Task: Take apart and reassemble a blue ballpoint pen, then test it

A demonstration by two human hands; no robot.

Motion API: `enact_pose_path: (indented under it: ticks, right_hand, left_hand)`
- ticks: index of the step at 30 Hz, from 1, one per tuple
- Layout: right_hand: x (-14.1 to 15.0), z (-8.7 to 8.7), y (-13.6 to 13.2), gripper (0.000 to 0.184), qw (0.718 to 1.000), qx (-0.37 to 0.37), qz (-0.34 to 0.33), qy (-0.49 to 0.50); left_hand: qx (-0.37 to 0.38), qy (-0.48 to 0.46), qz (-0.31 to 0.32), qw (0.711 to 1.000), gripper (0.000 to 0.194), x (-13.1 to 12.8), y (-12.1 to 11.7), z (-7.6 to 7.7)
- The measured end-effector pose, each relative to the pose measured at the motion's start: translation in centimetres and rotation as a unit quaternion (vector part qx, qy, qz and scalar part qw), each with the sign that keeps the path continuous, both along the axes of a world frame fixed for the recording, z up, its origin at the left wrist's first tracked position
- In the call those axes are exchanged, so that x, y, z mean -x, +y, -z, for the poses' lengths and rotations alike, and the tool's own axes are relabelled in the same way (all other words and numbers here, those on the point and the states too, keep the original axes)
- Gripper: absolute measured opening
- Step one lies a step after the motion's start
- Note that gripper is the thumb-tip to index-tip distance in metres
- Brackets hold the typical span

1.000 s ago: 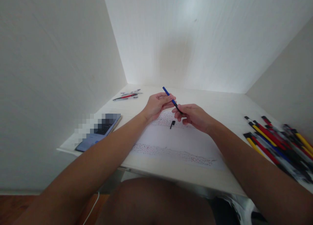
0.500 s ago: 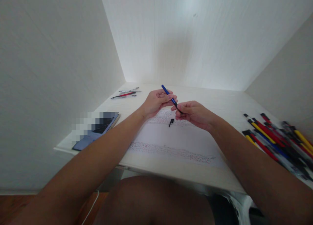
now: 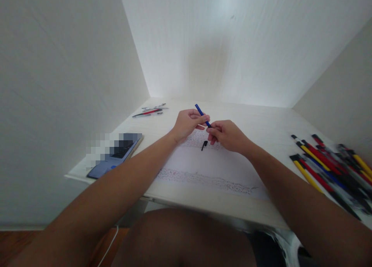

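A blue pen (image 3: 199,109) slants above the desk between my two hands. My left hand (image 3: 188,123) is closed on its barrel, thumb against the side, with the blue end sticking up past the fingers. At the lower end, my right hand (image 3: 228,134) pinches the pen and hides its tip. Just below my hands, a small black pen cap (image 3: 204,145) with a clip lies on a white sheet of paper (image 3: 209,164). Bands of small pen marks run across the sheet near its top and bottom.
Several loose pens (image 3: 328,166) in red, yellow, blue and black lie at the right. At the back left sits a smaller group of pens (image 3: 150,111). A phone (image 3: 128,145), partly pixelated, rests by the left edge of the white desk (image 3: 255,117). Walls enclose the back and sides.
My right hand has turned and its fingers have curled further round the pen's lower end, covering the black part that showed before. The pen has shifted slightly down and right.
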State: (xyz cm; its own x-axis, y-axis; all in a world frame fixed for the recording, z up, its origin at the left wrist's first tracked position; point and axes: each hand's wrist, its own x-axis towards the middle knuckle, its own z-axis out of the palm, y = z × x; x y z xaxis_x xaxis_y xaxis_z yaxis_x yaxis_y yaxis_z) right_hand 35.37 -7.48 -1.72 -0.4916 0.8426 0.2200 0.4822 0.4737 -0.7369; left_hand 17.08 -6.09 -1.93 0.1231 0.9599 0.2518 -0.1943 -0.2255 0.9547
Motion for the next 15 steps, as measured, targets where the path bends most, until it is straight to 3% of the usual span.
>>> enact_pose_path:
  ticks: [4, 9, 15]
  right_hand:
    - [-0.2, -0.2, -0.1, 0.032, 0.985, 0.108, -0.073, 0.110]
    - [-0.4, -0.6, -0.9, 0.048, 0.913, 0.271, -0.158, 0.260]
    - [-0.5, -0.6, -1.2, 0.044, 0.875, 0.338, -0.177, 0.299]
  left_hand:
    - [-0.011, -0.013, 0.058, 0.998, 0.032, 0.4, 0.1, -0.2]
    - [0.008, -0.058, 0.142, 0.988, 0.040, 0.9, 0.1, -0.6]
    - [0.035, -0.081, 0.183, 0.979, 0.043, 0.9, 0.6, 0.0]
